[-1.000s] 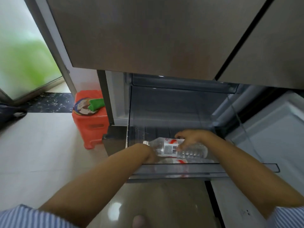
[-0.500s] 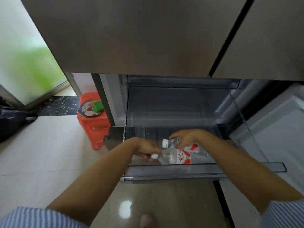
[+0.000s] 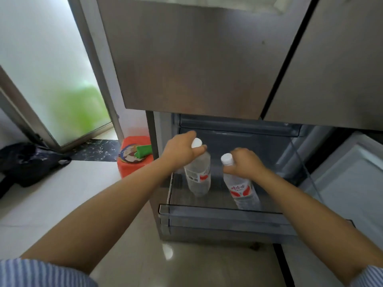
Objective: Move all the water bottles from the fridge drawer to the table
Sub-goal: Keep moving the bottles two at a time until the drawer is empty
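Two clear water bottles with white caps and red-and-white labels hang upright over the pulled-out fridge drawer (image 3: 223, 214). My left hand (image 3: 182, 152) grips the left water bottle (image 3: 198, 175) by its neck. My right hand (image 3: 244, 164) grips the right water bottle (image 3: 241, 190) just under its cap. Both bottles are lifted above the drawer floor, which shows no other bottle.
The closed steel fridge doors (image 3: 196, 59) overhang the drawer from above. An orange plastic stool (image 3: 134, 158) with a green item on it stands left of the fridge. A dark bag (image 3: 29, 162) lies on the tiled floor by a frosted glass door. An open white door panel (image 3: 348, 183) is at right.
Both bottles lay on their sides low in the drawer; now each hand has raised one upright by the neck. The camera has risen and pulled back.
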Action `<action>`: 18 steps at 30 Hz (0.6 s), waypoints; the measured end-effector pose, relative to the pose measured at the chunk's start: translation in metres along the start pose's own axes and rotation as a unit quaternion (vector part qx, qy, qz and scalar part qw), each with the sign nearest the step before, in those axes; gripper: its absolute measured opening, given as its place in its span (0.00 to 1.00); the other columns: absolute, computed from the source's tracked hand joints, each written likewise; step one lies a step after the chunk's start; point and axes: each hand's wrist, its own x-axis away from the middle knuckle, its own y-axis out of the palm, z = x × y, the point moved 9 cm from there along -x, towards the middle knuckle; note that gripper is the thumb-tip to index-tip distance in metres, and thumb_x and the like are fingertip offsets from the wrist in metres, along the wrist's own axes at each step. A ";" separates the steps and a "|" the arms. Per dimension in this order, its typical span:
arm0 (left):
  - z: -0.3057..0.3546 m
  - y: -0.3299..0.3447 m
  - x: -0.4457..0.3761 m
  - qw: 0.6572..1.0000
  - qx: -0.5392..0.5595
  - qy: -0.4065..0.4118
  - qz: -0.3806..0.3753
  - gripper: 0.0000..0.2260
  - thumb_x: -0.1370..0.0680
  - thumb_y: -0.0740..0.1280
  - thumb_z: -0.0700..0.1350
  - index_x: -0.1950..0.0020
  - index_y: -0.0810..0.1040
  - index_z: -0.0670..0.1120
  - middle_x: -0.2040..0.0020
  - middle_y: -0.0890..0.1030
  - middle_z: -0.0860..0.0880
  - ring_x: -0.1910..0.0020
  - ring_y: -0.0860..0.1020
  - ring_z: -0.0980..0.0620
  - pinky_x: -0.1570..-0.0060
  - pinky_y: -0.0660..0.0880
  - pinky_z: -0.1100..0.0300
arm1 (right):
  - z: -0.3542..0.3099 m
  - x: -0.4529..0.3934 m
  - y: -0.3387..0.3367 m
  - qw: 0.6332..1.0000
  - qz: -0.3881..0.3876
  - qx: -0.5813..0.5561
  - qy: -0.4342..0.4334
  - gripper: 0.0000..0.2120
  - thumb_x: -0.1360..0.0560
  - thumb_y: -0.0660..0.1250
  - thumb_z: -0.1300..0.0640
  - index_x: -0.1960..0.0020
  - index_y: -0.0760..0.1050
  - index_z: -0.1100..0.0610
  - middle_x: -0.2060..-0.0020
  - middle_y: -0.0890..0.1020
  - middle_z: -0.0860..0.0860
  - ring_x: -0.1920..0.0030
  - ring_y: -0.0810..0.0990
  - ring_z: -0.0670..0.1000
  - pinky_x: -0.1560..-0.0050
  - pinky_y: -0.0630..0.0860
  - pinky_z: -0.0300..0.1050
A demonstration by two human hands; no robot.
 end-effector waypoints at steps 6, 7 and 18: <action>-0.032 -0.122 0.068 0.980 0.040 -0.035 0.194 0.09 0.21 0.61 0.49 0.51 0.70 0.43 0.54 0.73 0.44 0.56 0.70 0.49 0.63 0.64 0.60 | -0.107 0.040 -0.085 0.979 0.173 -0.076 -0.079 0.17 0.29 0.69 0.53 0.49 0.77 0.65 0.48 0.80 0.61 0.49 0.78 0.60 0.55 0.70 0.49; -0.036 -0.144 0.086 0.974 0.038 -0.035 0.221 0.09 0.21 0.62 0.49 0.51 0.71 0.42 0.55 0.72 0.45 0.56 0.69 0.49 0.65 0.63 0.61 | -0.130 0.049 -0.102 0.971 0.197 -0.094 -0.098 0.16 0.30 0.69 0.53 0.50 0.77 0.66 0.50 0.80 0.62 0.51 0.78 0.60 0.58 0.68 0.46; -0.160 -0.277 0.413 0.923 -0.028 -0.218 0.318 0.14 0.33 0.66 0.53 0.61 0.78 0.42 0.62 0.76 0.45 0.59 0.73 0.48 0.67 0.66 0.63 | -0.433 0.223 -0.095 0.895 0.134 -0.258 -0.337 0.09 0.32 0.70 0.57 0.64 0.75 0.61 0.68 0.74 0.53 0.63 0.73 0.52 0.65 0.66 0.40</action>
